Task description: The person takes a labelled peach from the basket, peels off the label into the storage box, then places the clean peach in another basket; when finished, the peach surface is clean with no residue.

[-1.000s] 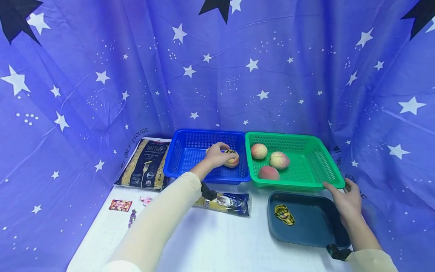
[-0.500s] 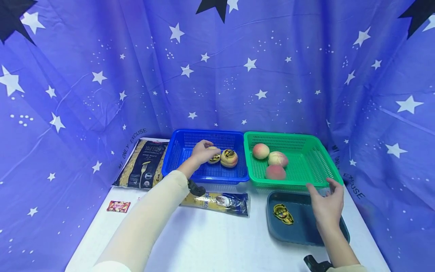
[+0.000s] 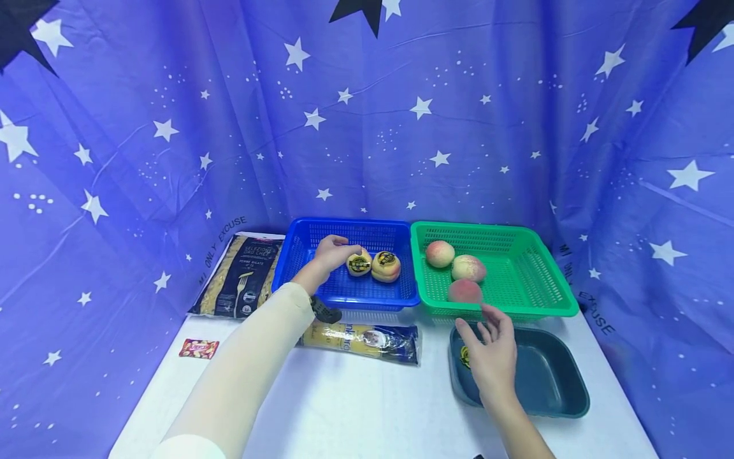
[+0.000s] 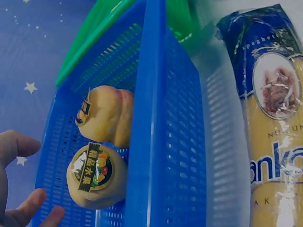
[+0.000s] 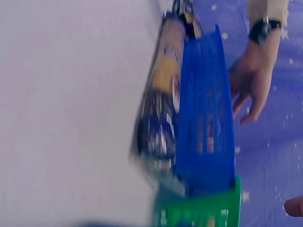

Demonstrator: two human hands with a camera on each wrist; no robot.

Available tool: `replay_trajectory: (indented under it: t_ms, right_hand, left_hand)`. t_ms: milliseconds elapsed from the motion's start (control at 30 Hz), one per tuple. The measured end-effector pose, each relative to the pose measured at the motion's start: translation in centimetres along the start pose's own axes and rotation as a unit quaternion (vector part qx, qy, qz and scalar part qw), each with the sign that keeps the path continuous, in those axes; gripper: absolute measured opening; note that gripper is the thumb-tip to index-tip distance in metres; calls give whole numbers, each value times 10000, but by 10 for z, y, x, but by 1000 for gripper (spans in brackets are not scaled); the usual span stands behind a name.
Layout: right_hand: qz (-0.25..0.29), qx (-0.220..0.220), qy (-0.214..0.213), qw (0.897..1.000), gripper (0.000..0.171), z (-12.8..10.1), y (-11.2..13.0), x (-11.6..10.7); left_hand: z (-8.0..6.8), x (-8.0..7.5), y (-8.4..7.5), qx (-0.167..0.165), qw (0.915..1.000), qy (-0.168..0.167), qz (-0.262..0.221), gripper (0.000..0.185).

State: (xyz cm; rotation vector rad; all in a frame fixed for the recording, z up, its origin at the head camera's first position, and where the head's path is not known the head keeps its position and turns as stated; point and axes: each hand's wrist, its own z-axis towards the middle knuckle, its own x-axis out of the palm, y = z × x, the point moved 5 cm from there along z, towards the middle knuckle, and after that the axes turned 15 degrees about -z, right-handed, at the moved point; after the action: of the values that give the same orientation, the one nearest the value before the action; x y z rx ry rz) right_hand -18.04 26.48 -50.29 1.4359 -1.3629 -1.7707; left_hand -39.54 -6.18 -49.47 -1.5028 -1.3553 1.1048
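Two baskets stand side by side at the back of the table (image 3: 367, 408): the left basket (image 3: 298, 271) holds two labelled fruits (image 3: 373, 265) touching each other, with the left hand (image 3: 327, 255) just left of them, and the right basket (image 3: 539, 280) holds three peaches (image 3: 459, 271) in its left half. A pasta bag (image 3: 243, 277) lies left of the left basket, a spaghetti packet (image 3: 367, 341) lies in front of it, and a small sweet packet (image 3: 198, 349) lies further left near the table's edge. In front of the right basket sits a tray (image 3: 550, 382), with the right hand (image 3: 493, 360) over its left end.

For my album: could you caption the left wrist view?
Two round stickered yellow fruits lie in a blue plastic basket, fingers beside them.
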Motion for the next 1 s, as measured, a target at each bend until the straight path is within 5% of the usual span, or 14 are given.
replay_trajectory:
  t_ms: [200,433,567,767,1000]
  right_hand:
    - [911,95,373,9951,69,-18,10,37]
    - [1241,161,695,9897,63,-28,7,79]
    - [1558,438,1045,9813,76,-21,-1,100]
    - [2118,620,1254,9673,83,-1,-2,125]
    - [2126,823,880,9697,77,24,0,142]
  left_hand:
    - [4,-2,6,-482,9983,-84,-304,75]
    - [11,3,13,-914,9929,-164,-742,68]
    - [16,8,18,-1154,9898,-188,-808,68]
    - [24,15,23,-1486,9839,-336,-937,90]
    - [27,30,26,-1643,9762,-470,-1337,81]
